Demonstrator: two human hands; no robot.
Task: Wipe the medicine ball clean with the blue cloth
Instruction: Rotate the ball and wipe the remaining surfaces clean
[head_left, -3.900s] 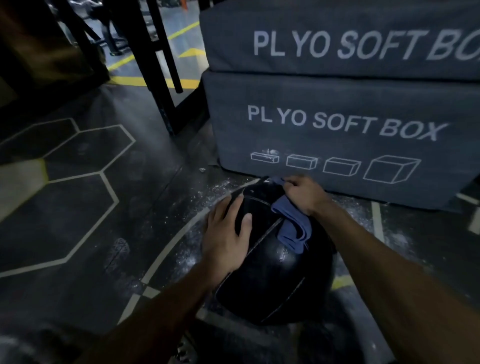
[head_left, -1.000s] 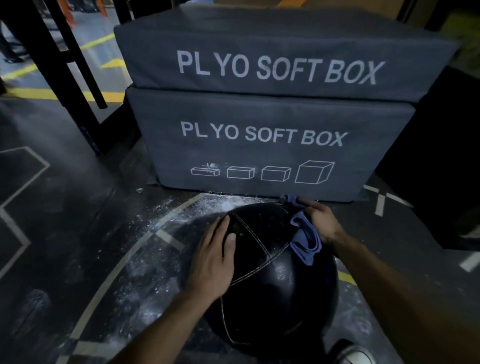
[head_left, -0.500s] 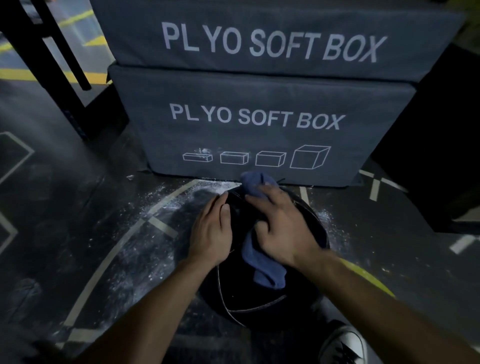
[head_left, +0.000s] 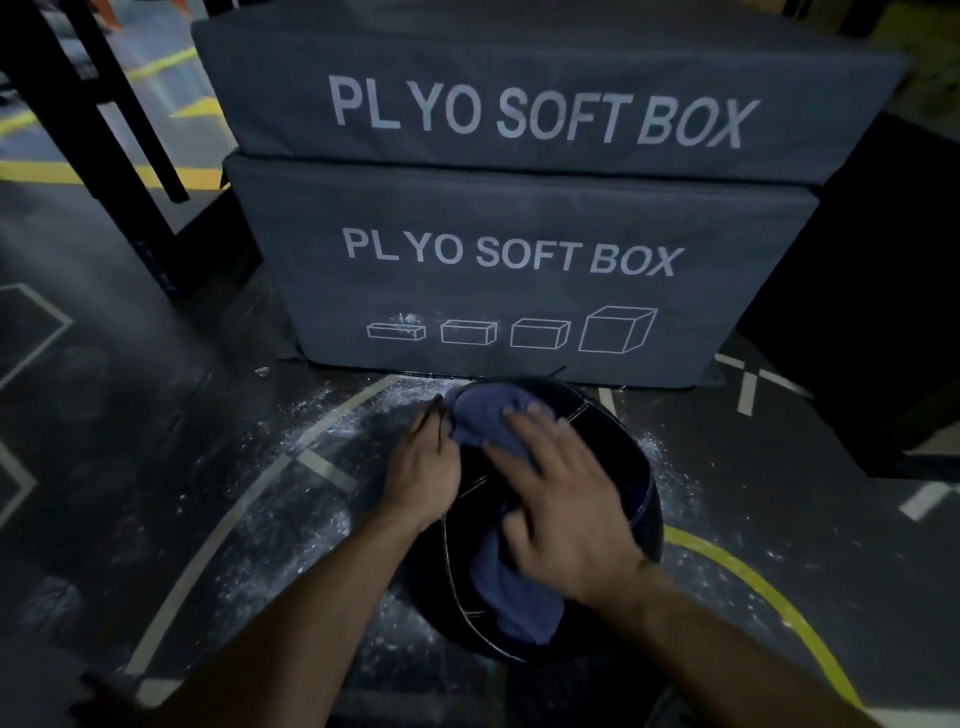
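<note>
**Cloth spread over the ball**

While your left hand (head_left: 423, 470) rests flat against the left side of the medicine ball (head_left: 613, 457), fingers straight, your right hand (head_left: 563, 501) presses the blue cloth (head_left: 488, 421) onto its top with fingers spread. The ball sits on the chalk-dusted floor (head_left: 208, 467), just in front of two stacked soft boxes (head_left: 519, 291). The cloth drapes from the far side down toward you.

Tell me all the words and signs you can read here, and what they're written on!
"PL YO SOFT BOX": white letters on the upper grey box.
"PL YO SOFT BOX": white letters on the lower grey box.
Below that, four box outlines growing in size, no words.
The medicine ball and blue cloth show no text.
</note>
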